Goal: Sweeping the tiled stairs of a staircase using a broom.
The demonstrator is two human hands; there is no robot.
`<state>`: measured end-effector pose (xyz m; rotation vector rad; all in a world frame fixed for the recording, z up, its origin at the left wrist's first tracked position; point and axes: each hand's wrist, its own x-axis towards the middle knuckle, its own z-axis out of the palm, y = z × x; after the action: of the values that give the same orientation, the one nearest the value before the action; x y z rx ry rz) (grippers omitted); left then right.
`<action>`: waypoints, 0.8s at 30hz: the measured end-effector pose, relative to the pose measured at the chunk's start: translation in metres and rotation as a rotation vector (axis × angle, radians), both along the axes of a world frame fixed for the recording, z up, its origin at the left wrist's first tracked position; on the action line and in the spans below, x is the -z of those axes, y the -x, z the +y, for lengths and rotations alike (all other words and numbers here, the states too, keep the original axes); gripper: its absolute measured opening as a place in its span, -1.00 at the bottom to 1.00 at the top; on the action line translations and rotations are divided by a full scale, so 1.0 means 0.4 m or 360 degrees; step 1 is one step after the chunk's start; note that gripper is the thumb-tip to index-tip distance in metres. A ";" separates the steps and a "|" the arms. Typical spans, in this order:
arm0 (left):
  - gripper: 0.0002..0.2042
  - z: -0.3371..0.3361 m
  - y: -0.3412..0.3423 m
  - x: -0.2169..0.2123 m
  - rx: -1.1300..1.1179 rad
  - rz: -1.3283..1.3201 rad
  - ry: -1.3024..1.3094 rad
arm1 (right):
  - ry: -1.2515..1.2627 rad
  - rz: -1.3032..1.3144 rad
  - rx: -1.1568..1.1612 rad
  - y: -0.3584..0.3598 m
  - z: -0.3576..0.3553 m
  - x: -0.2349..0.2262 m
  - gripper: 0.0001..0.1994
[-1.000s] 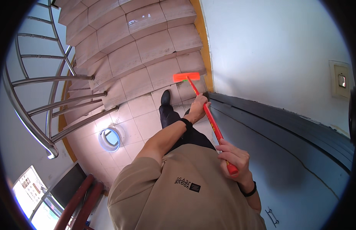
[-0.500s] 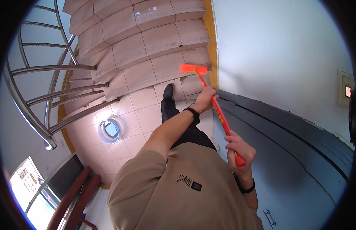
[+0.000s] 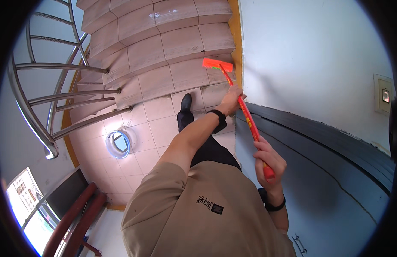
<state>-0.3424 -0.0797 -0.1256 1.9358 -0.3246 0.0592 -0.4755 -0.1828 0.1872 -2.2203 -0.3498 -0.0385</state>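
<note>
A long-handled scrub brush [image 3: 251, 124] slants between both my hands, with a red handle and an orange-red head [image 3: 217, 65] edged with short bristles. My left hand [image 3: 232, 101] is wrapped round the shaft below the head. Near the butt end of the handle, my right hand [image 3: 270, 159] is closed with its fingers curled round the shaft. The head is over a low tiled stair step [image 3: 188, 73], close to the right wall; whether it touches the tile I cannot tell.
Pink tiled stairs [image 3: 181, 40] rise ahead, with a curved steel railing [image 3: 19, 92] to the left. A bluish round bucket [image 3: 108, 144] stands on the floor at left. A white wall [image 3: 309, 55] with a switch plate [image 3: 380, 104] and grey lower part runs along the right.
The brush head has shifted forward, farther up the stair. Both my hands have moved slightly forward with the handle and keep their grip.
</note>
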 end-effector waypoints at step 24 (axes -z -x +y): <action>-0.85 0.002 0.101 0.055 -0.0048 0.0194 -0.0007 | 0.0096 0.0025 -0.0239 0.047 -0.061 0.056 -0.83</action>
<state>-0.3830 -0.0789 -0.1477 1.9390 -0.2146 -0.0393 -0.4942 -0.2070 0.1648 -2.2463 -0.5143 0.0713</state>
